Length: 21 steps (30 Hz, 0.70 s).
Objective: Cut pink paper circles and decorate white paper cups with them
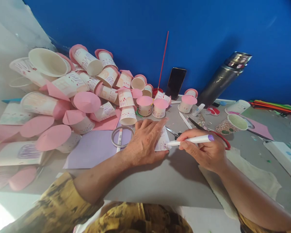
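Note:
My left hand is wrapped over a small white paper cup, pressing it against the grey table. Purple marks show on the side of the cup, and its far part is hidden under my fingers. In my right hand is a white marker with a purple end, pinched between thumb and fingers. Its tip touches the cup's side or lies right at it. Just beyond my hands lie scissors, partly covered. Close to my left hand is a roll of tape around another marker.
Paper cups with pink paper tops are heaped at left, beside purple paper. A phone and a dark flask lean on the blue wall. At right are a patterned cup, a cloth and a power strip.

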Tool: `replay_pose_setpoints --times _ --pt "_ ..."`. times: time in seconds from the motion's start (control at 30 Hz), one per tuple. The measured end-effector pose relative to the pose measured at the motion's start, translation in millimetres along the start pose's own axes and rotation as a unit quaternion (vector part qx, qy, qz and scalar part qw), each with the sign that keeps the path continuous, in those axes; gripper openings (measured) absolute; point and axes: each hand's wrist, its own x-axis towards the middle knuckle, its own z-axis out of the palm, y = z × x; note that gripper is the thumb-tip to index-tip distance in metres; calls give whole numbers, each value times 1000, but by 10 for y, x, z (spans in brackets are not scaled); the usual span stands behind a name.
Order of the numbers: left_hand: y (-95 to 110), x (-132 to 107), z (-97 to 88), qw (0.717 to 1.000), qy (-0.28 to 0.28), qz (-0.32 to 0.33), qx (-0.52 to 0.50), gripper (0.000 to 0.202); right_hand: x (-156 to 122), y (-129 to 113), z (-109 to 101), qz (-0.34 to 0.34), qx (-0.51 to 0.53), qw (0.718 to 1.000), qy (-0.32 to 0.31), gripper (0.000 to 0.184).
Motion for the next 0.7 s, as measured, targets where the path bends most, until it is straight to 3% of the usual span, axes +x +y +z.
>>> replay_pose_setpoints --times 0.33,0.43,0.53,0.7 --pt "46 -4 12 999 -11 3 34 92 26 -35 105 -46 -11 999 -4 19" --pt "44 0 7 999 -10 3 37 91 -4 -29 79 -6 3 1000 -14 20" --pt "25 9 -3 999 -8 5 32 93 -49 9 27 31 0 999 34 16" --pt "-38 13 -10 1000 11 -11 4 95 -17 117 -57 23 -94 990 102 10"
